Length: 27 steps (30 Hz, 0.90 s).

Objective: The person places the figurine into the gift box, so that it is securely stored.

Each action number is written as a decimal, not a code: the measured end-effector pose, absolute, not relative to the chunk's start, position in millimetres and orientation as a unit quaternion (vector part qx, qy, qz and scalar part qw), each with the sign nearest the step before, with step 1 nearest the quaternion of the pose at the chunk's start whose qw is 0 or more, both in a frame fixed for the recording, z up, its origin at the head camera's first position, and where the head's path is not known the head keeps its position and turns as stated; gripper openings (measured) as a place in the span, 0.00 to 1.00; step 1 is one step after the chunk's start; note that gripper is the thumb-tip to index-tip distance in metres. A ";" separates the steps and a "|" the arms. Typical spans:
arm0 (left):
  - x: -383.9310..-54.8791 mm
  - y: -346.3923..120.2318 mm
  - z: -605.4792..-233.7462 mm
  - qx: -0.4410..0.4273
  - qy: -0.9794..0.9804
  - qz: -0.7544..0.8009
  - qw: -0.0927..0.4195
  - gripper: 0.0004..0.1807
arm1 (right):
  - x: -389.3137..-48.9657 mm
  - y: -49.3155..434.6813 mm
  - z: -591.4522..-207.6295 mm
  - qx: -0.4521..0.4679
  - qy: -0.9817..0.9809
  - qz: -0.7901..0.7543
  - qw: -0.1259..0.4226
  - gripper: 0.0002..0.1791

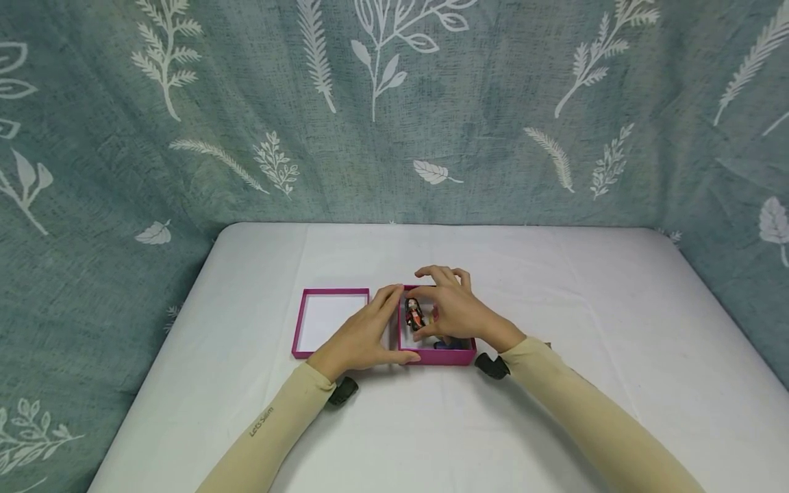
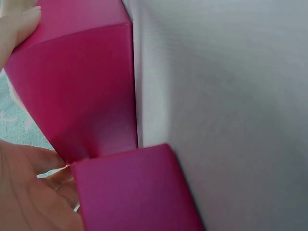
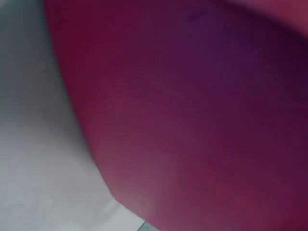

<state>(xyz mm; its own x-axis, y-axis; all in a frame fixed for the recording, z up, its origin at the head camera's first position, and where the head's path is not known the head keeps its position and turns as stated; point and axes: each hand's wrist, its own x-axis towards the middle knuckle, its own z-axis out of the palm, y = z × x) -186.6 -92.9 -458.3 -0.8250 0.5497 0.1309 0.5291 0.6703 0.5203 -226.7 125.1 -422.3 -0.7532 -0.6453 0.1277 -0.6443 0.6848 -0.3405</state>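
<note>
Forearms (image 1: pixel 598 418) slant inward, right hand (image 1: pixel 457 313) curled round figurine (image 1: pixel 414 313).

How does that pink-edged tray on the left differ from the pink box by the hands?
Depth: the box shows a taller front wall; the tray looks shallower.
Contents: a small figure shows within the box's rim; the tray's visible inside is bare white.
Handling: the left hand holds the box; the tray lies beside it, not gripped.
Both have pink edges and white insides, and both sit open side up.
</note>
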 end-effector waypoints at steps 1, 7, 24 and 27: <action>-186.5 -92.8 -458.6 0.296 0.913 0.279 0.018 0.66 | -226.5 124.1 -422.3 -0.345 0.921 -0.183 0.002 0.38; -186.2 -92.0 -457.1 0.296 0.912 0.284 0.022 0.66 | -227.8 119.1 -421.9 -0.312 0.934 -0.175 0.011 0.40; -185.5 -92.4 -455.9 0.296 0.911 0.285 0.017 0.66 | -225.2 112.2 -435.3 -0.310 0.947 -0.076 -0.032 0.46; -185.6 -92.4 -456.2 0.295 0.911 0.286 0.018 0.66 | -224.9 111.4 -435.5 -0.309 0.948 -0.070 -0.032 0.45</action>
<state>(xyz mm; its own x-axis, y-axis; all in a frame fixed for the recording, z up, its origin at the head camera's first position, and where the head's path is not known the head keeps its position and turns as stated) -185.6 -92.4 -456.2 -0.8250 0.5487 0.1353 0.5277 0.6622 0.5319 -224.9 111.4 -435.5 -0.8075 -0.5806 0.1038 -0.5896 0.7997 -0.1133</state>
